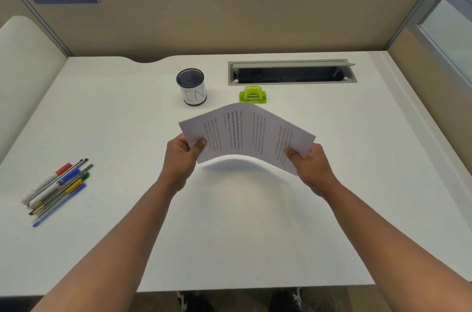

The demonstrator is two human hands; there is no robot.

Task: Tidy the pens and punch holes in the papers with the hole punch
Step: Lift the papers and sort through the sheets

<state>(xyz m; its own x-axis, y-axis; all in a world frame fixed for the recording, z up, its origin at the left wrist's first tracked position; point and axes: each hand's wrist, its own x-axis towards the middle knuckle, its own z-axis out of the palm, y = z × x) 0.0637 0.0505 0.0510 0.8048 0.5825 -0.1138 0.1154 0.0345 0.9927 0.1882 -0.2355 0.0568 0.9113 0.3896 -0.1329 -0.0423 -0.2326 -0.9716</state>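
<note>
Both hands hold a stack of printed papers (245, 132) above the middle of the white desk (229, 235), bowed upward in the middle. My left hand (182, 158) pinches its left short edge and my right hand (310, 166) pinches its right short edge. Just beyond the papers stands a green hole punch (252, 95) on the desk. To its left is a black mesh pen cup (192, 86) with a white label reading "IN"; I see no pens in it. Several pens and markers (57, 190) lie bundled at the desk's left side.
An open grey cable tray (291, 72) is set into the desk behind the hole punch. Beige partition walls (229, 20) close the back and right side. A cream chair back (23, 76) stands at the left.
</note>
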